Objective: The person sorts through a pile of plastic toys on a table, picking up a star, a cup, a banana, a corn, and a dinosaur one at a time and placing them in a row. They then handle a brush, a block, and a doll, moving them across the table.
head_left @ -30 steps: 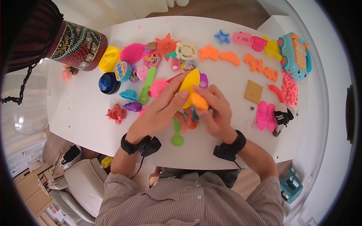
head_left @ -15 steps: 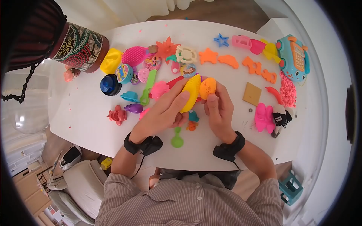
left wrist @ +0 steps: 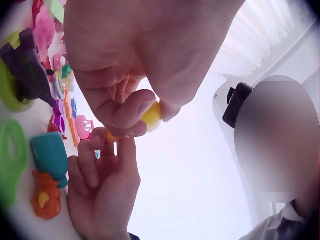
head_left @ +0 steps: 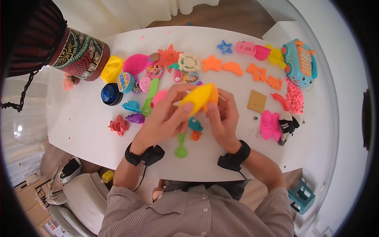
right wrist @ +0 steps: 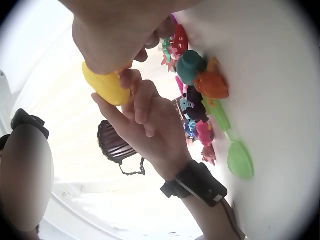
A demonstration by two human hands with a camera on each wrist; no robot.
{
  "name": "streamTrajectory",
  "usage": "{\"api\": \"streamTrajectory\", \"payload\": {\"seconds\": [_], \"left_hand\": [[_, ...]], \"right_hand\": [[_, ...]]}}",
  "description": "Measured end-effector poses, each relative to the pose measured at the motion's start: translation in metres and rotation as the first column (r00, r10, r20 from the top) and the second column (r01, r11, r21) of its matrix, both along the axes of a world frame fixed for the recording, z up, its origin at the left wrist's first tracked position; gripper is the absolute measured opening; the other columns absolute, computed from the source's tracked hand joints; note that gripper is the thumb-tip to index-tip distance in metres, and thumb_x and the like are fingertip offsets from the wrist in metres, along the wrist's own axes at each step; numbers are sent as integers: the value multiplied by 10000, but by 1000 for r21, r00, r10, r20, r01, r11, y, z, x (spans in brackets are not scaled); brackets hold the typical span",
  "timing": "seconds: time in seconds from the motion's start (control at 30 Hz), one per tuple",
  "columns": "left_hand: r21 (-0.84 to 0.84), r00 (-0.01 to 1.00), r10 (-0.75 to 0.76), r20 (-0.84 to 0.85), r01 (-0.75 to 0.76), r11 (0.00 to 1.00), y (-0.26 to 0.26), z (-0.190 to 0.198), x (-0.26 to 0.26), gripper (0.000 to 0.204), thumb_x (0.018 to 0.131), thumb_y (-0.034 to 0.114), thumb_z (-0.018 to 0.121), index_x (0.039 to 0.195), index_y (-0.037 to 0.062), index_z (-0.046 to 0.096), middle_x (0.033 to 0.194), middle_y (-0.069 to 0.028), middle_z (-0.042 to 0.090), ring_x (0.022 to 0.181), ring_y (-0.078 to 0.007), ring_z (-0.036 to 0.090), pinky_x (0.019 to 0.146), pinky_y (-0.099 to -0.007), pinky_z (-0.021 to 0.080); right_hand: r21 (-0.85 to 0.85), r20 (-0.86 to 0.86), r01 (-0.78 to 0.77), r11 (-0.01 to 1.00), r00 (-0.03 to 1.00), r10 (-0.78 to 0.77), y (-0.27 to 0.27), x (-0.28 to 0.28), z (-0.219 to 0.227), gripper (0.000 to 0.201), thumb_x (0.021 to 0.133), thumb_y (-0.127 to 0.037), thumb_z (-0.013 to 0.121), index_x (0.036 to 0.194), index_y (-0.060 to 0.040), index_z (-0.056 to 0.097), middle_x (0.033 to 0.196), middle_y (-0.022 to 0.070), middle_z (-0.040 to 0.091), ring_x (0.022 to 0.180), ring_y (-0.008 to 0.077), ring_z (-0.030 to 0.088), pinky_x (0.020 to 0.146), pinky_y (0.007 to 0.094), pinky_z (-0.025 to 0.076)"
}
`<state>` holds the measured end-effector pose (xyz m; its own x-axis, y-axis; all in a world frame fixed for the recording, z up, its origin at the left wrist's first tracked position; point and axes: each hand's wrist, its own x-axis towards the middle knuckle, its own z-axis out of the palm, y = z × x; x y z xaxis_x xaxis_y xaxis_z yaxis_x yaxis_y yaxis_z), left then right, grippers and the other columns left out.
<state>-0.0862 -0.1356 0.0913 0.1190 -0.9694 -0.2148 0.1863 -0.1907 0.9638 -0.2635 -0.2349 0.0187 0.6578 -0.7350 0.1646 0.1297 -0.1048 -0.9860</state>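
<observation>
Above the middle of the table, my left hand holds a yellow toy piece, long with pointed ends, its thumb on the near side. My right hand pinches an orange oval piece against the yellow one's right side. In the right wrist view the yellow piece shows a ridged surface, and the orange one is mostly hidden by fingers. Below the hands lie a teal toy, a small orange figure and a green spoon.
Left on the white table are a pink brush, a blue-lidded jar and a green stick. Orange cutters, a tan square, pink crumbs and a toy phone lie right. A patterned drum stands back left.
The orange piece, turned apart beside the yellow one half a second ago, is now brought against it. The yellow piece has tilted over to the right, its smooth outer side now facing up.
</observation>
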Motion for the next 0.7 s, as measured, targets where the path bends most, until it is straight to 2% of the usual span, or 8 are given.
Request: {"api": "streamTrajectory", "payload": {"seconds": [0.07, 0.13, 0.2, 0.27, 0.33, 0.47, 0.57, 0.7], "left_hand": [[38, 996, 84, -13, -83, 996, -2, 0, 1, 504, 1081, 174, 562, 1550, 85, 401, 1144, -68, 634, 625, -71, 550, 543, -215, 424], [-23, 976, 168, 141, -166, 986, -3, -6, 4, 496, 1039, 111, 637, 1502, 81, 460, 1139, -58, 642, 633, -70, 571, 570, -216, 450], [-38, 967, 177, 181, -173, 984, -3, -11, 7, 487, 1010, 85, 677, 1464, 78, 498, 1135, -56, 646, 644, -69, 583, 583, -213, 459], [-53, 960, 177, 215, -169, 984, -2, -10, 11, 480, 981, 60, 717, 1425, 75, 536, 1131, -53, 651, 654, -67, 596, 596, -210, 468], [-119, 888, 205, 411, -171, 978, -2, -8, 12, 455, 930, 52, 776, 1348, 69, 597, 1120, -40, 661, 681, -63, 617, 611, -209, 480], [-229, 815, 282, 506, -189, 955, -1, -9, 11, 441, 889, 40, 807, 1296, 69, 638, 1141, -37, 658, 674, -64, 611, 612, -215, 482], [-281, 758, 320, 569, -186, 941, -2, -8, 11, 454, 864, 28, 825, 1281, 79, 654, 1169, -29, 649, 670, -70, 605, 612, -224, 485], [-278, 733, 322, 600, -186, 942, -1, -8, 9, 486, 848, 26, 836, 1293, 87, 653, 1167, -37, 644, 660, -68, 593, 605, -226, 481]], "right_hand": [[218, -14, 224, 950, 974, -227, 0, 10, 15, 341, 1050, -85, 637, 1360, -21, 513, 880, 14, 680, 694, 2, 515, 590, 184, 364], [198, -51, 259, 946, 966, -253, -2, 10, 16, 318, 1041, -85, 650, 1330, -33, 527, 809, -9, 646, 657, -2, 483, 572, 186, 337], [176, -89, 298, 938, 954, -286, -4, 10, 15, 297, 1032, -85, 663, 1299, -45, 540, 738, -32, 612, 620, -7, 452, 553, 188, 309], [64, -96, 407, 911, 911, -401, -6, 12, 13, 229, 1014, -85, 687, 1221, -69, 592, 611, -73, 510, 558, -5, 383, 528, 206, 266], [-29, -166, 424, 905, 891, -422, -21, 4, 8, 187, 1007, -89, 695, 1176, -75, 614, 591, -71, 489, 544, 0, 373, 524, 211, 267], [-260, -297, 487, 834, 781, -549, -34, -8, 7, 85, 987, -104, 725, 1052, -80, 674, 556, -43, 468, 513, 23, 383, 513, 228, 280], [-405, -392, 449, 796, 701, -595, -30, -11, 14, 85, 980, -108, 734, 1047, -75, 693, 548, -21, 466, 497, 50, 406, 506, 243, 309], [-458, -450, 398, 795, 667, -594, -35, -17, 15, 88, 980, -120, 743, 1044, -74, 705, 520, -13, 442, 483, 62, 412, 503, 255, 332]]}}
